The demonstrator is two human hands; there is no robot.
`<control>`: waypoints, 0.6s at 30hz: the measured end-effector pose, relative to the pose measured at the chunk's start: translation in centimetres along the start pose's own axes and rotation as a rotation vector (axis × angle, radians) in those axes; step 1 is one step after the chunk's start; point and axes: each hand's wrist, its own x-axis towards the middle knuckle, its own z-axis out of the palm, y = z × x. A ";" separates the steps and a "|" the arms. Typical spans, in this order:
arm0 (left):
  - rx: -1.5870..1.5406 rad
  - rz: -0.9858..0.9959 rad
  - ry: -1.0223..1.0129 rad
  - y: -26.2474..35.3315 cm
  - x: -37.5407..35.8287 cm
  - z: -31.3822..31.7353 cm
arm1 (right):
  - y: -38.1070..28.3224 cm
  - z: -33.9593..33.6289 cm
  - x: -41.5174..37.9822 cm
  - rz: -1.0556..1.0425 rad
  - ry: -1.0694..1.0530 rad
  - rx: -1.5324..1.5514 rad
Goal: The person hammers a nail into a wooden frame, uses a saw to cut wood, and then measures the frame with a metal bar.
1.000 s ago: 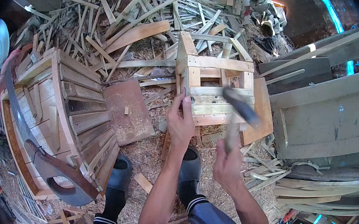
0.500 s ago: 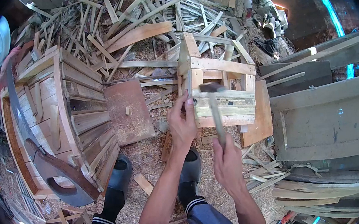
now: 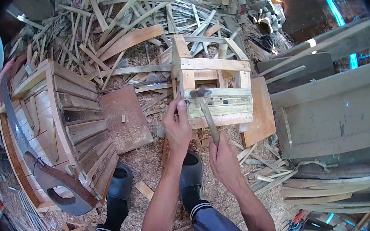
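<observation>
A small wooden crate (image 3: 220, 108) of nailed slats stands before me, its upper part open between the boards. My left hand (image 3: 178, 127) grips its near left corner, with thumb and fingers closed round the upright edge. In my right hand (image 3: 224, 158) is a hammer (image 3: 209, 118), held by the lower part of its handle. The hammer's head overlaps a middle slat in this view, just right of my left fingertips. Anything small beneath the head is hidden.
At left stands a larger slatted wooden box (image 3: 83, 112) with a handsaw (image 3: 62, 191) lying on it. A reddish board (image 3: 127, 121) lies between box and crate. Scrap strips (image 3: 138, 14) are heaped behind, and a grey panel (image 3: 334, 120) stands at right. Shavings cover the floor.
The hammer head has moved left across the crate toward my left fingertips. My left hand stays at the corner, while the whole view has shifted slightly.
</observation>
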 end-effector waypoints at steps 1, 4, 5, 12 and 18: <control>0.003 -0.006 -0.006 -0.1 -0.1 0.0 | 0.0 -0.4 -0.4 0.009 0.011 0.001; -0.008 -0.025 0.012 -0.2 0.0 0.1 | -0.7 -1.1 -1.0 0.020 0.017 0.119; -0.012 -0.020 0.010 -0.3 0.1 0.1 | -1.0 -0.6 -1.2 0.036 0.022 0.133; 0.057 -0.010 0.024 0.3 -0.1 -0.3 | 1.5 0.5 -2.1 0.107 0.019 0.145; 0.418 0.376 -0.116 1.3 -0.8 -3.0 | 8.7 0.5 -8.9 0.246 0.270 0.120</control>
